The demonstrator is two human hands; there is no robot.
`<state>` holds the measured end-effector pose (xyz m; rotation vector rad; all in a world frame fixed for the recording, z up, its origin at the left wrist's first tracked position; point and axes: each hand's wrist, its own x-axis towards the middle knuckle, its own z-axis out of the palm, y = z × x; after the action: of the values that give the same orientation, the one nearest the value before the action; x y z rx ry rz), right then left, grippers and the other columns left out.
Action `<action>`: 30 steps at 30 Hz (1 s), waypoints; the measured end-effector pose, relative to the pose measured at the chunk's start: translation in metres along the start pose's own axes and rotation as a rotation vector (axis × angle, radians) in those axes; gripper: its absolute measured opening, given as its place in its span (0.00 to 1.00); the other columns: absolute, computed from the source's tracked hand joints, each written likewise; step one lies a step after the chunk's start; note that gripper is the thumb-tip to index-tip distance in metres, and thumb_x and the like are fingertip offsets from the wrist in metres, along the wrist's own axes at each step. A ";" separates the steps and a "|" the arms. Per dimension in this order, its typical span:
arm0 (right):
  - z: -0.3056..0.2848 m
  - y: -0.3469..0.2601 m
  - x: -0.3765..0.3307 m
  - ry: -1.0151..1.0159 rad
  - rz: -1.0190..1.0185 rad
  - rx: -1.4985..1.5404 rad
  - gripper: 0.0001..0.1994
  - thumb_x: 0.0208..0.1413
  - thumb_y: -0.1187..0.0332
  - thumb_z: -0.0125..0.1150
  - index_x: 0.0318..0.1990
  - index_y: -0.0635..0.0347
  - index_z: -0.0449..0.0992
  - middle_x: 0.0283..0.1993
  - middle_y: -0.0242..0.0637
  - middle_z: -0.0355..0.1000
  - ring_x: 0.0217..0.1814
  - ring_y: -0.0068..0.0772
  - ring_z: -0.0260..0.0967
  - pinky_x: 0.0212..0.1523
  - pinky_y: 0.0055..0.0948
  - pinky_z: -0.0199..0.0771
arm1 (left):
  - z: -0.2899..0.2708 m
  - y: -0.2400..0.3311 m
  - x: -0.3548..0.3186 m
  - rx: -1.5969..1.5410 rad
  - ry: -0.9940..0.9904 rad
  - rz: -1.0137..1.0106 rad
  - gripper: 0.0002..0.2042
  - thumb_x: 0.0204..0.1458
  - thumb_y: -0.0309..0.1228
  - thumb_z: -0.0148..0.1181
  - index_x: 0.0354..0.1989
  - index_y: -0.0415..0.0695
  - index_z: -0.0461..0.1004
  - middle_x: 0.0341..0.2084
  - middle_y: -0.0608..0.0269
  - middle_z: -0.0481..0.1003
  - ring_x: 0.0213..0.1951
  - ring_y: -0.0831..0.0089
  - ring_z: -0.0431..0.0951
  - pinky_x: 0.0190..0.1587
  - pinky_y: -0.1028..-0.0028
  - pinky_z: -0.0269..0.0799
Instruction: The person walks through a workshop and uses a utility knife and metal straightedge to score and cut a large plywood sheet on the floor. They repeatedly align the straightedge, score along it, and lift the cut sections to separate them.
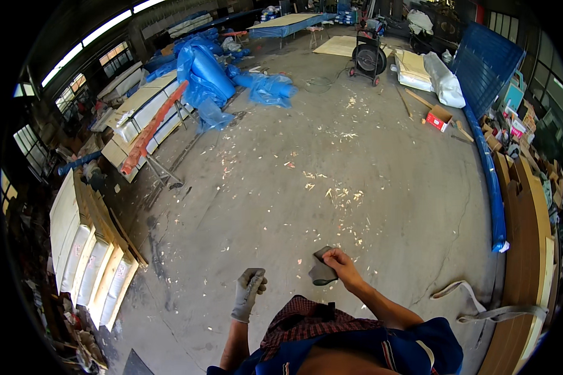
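One bare-hand grip (339, 259) around grey glove (322, 270)

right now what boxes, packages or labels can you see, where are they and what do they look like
Small cardboard box: on the concrete floor at upper right, open top, red and white side.
White wrapped bundles: on the floor behind that box, long and bulging.
Wrapped board stacks: leaning at far left, pale, clear film.
Mixed small packages: heaped along the right edge, too small to describe.
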<state>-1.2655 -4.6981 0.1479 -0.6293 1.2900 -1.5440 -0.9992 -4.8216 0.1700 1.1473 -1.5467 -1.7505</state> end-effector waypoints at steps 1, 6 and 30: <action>0.002 -0.004 0.035 -0.042 -0.003 -0.017 0.05 0.59 0.68 0.54 0.39 0.58 0.70 0.35 0.24 0.67 0.38 0.15 0.62 0.39 0.17 0.63 | 0.001 0.002 0.032 0.006 -0.019 0.001 0.14 0.57 0.35 0.54 0.47 0.40 0.69 0.31 0.64 0.73 0.28 0.81 0.71 0.29 0.82 0.67; 0.006 -0.027 0.209 -0.281 0.048 -0.078 0.05 0.59 0.68 0.55 0.39 0.58 0.72 0.33 0.23 0.67 0.37 0.14 0.61 0.41 0.16 0.62 | 0.074 0.029 0.193 -0.116 -0.317 0.177 0.25 0.55 0.32 0.57 0.59 0.38 0.58 0.45 0.58 0.69 0.42 0.76 0.72 0.42 0.74 0.70; -0.311 -0.296 0.968 -0.358 0.230 0.080 0.26 0.61 0.49 0.48 0.58 0.60 0.64 0.50 0.35 0.67 0.50 0.26 0.63 0.50 0.26 0.65 | 0.312 0.268 1.056 -0.284 -0.466 -0.157 0.11 0.57 0.32 0.50 0.45 0.41 0.68 0.24 0.72 0.68 0.21 0.85 0.64 0.23 0.83 0.60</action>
<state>-2.0013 -5.4594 0.1424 -0.6475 0.9868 -1.2229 -1.8290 -5.5928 0.1645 0.7715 -1.4141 -2.3801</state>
